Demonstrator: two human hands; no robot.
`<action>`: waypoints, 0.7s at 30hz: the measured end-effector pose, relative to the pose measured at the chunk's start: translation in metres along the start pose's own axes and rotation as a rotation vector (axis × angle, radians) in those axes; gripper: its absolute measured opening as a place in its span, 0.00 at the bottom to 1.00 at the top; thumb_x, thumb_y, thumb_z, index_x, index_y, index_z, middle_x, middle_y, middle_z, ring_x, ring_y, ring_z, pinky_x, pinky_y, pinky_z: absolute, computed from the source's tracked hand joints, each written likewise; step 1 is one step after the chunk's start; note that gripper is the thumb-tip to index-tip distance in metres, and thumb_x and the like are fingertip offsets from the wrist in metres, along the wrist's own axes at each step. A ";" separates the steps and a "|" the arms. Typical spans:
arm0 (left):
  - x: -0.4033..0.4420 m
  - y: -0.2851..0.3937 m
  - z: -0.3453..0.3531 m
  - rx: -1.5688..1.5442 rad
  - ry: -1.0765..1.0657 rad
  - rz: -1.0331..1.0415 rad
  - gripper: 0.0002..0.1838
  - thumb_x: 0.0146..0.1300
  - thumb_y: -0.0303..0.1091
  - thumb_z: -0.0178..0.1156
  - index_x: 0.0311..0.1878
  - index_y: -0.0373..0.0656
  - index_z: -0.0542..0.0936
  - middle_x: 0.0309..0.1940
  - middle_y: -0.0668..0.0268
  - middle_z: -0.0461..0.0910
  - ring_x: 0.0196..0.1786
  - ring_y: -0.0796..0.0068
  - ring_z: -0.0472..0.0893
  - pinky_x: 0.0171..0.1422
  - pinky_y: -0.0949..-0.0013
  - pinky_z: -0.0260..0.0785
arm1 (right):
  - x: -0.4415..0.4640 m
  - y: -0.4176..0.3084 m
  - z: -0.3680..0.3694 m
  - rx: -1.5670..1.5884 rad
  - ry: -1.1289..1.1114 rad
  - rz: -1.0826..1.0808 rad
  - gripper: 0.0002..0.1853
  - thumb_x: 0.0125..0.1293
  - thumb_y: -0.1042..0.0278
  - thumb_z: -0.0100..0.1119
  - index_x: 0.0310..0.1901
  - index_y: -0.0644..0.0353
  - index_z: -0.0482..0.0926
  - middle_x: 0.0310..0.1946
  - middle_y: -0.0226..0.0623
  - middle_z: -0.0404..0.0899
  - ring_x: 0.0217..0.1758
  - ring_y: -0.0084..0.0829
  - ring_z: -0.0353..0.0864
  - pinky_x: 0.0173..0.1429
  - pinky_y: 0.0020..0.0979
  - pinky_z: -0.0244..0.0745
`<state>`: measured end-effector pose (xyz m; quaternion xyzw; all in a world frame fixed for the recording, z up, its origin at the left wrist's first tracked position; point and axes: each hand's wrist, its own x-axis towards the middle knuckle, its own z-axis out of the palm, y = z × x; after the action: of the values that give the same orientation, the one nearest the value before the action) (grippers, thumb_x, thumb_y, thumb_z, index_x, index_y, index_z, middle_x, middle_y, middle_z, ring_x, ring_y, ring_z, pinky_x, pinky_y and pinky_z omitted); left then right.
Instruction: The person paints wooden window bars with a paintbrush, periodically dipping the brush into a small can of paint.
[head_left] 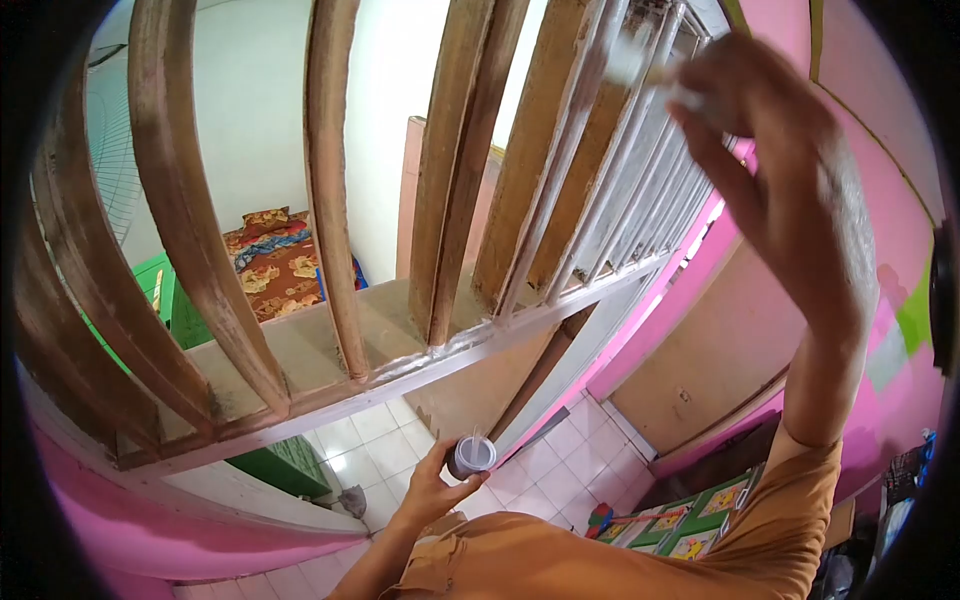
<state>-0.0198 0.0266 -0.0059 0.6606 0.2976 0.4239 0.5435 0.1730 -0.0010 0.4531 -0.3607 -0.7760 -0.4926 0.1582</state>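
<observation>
My left hand [432,492] is closed around a small cup [474,455] with a pale rim and greyish-white contents, held low near my body. Raised at the upper right, my right hand [765,115] pinches a paintbrush [635,62], blurred by motion, its head close to the upper part of the slats. Those right-hand slats [625,130] have a shiny silvery-white coat on their edges. Farther left, the wooden slats [325,180] look brown and bare. Along the bottom, the ledge [420,357] carries a wet-looking whitish coat on its front edge.
Beyond the slats lies a patterned mattress [280,265] beside green furniture [165,300]. A fan [112,150] stands at the far left. Below are a brown door [705,350], white floor tiles [535,465] and a green cabinet [690,520]. Pink walls [905,230] flank the right.
</observation>
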 end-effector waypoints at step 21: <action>0.032 0.018 -0.015 0.043 0.085 0.159 0.38 0.55 0.23 0.76 0.70 0.35 0.71 0.61 0.59 0.78 0.65 0.70 0.77 0.71 0.66 0.68 | -0.201 -0.132 0.086 1.297 -0.099 0.941 0.12 0.59 0.73 0.73 0.42 0.66 0.83 0.38 0.40 0.85 0.41 0.30 0.81 0.45 0.30 0.74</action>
<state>-0.0193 0.0570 0.0202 0.6751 0.2762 0.4869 0.4805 0.2267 -0.0397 0.2067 -0.5076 -0.6805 0.1911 0.4926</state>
